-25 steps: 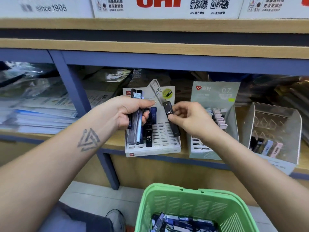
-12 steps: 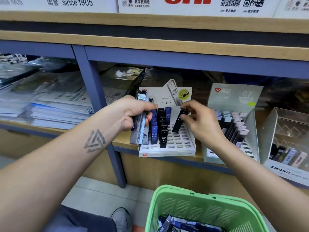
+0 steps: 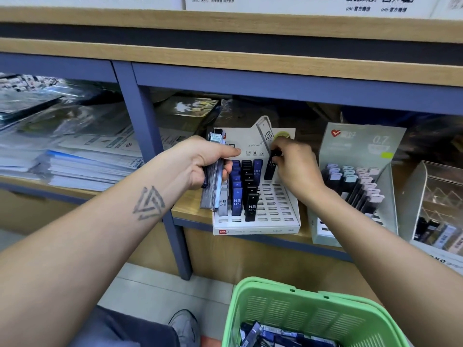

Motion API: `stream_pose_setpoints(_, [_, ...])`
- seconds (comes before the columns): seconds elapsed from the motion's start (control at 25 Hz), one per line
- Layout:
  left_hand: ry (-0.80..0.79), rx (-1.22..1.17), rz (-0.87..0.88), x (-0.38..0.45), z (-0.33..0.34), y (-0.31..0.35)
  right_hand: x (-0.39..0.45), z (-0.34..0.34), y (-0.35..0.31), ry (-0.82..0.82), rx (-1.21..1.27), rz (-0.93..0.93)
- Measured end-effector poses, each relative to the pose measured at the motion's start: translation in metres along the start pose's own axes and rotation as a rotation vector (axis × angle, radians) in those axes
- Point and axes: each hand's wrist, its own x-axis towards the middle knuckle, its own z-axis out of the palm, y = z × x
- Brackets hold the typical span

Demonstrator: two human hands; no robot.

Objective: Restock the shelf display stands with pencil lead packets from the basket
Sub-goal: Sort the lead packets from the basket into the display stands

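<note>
On the shelf (image 3: 190, 209), seen from the head camera, the white stand (image 3: 275, 209) holds three part-filled columns of packets, and the right hand (image 3: 294, 166) pinches one black packet (image 3: 270, 169) by its upper end, lower end at a rear slot of the fourth column. Left hand (image 3: 208, 164) is curled round a bundle (image 3: 213, 179) of spare packets just left of the stand; more lie in the green basket (image 3: 313, 311) below. Each packet appears light, rigid, smooth and probably slippery: grip the narrow sides near the top and seat it upright.

right hand (image 3: 294, 166) | now lowers dark packet (image 3: 270, 169) upright into a back slot of white stand (image 3: 280, 214) | earlier held tilted above
</note>
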Motion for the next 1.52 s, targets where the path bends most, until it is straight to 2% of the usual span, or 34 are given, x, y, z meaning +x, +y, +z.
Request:
stream_pose_setpoints(0.24, [-0.012, 0.016, 0.003, 0.003, 0.002, -0.002, -0.005, 0.008, 0.003, -0.086, 0.072, 0.065])
stream_pose_setpoints(0.52, [-0.006, 0.017, 0.015, 0.003, 0.001, -0.003, -0.001, 0.008, 0.006, -0.112, 0.069, 0.066])
stream_pose_setpoints(0.72, [-0.001, 0.014, 0.015, 0.005, 0.002, -0.004, 0.004, 0.020, 0.009, -0.006, -0.160, -0.072])
stream_pose_setpoints(0.84, [0.000, 0.012, 0.014, 0.006, 0.004, -0.005, 0.008, 0.026, 0.012, 0.021, -0.265, -0.062])
stream_pose_setpoints(1.24, [-0.020, -0.008, -0.002, 0.003, 0.005, -0.006, 0.005, 0.021, 0.011, -0.124, -0.327, -0.053])
stream_pose_setpoints(1.32, [-0.039, -0.013, -0.009, 0.002, 0.007, -0.007, 0.005, 0.014, 0.003, -0.112, -0.164, 0.000])
stream_pose_setpoints(1.4, [-0.078, -0.012, -0.013, 0.000, 0.010, -0.008, 0.004, 0.001, -0.014, -0.123, 0.331, 0.196])
stream_pose_setpoints(1.48, [-0.118, -0.019, 0.015, -0.003, 0.015, -0.011, -0.004, -0.017, -0.033, -0.232, 0.854, 0.381])
stream_pose_setpoints(1.52, [-0.130, -0.034, 0.039, -0.005, 0.019, -0.012, -0.011, -0.027, -0.038, -0.293, 1.007, 0.434])
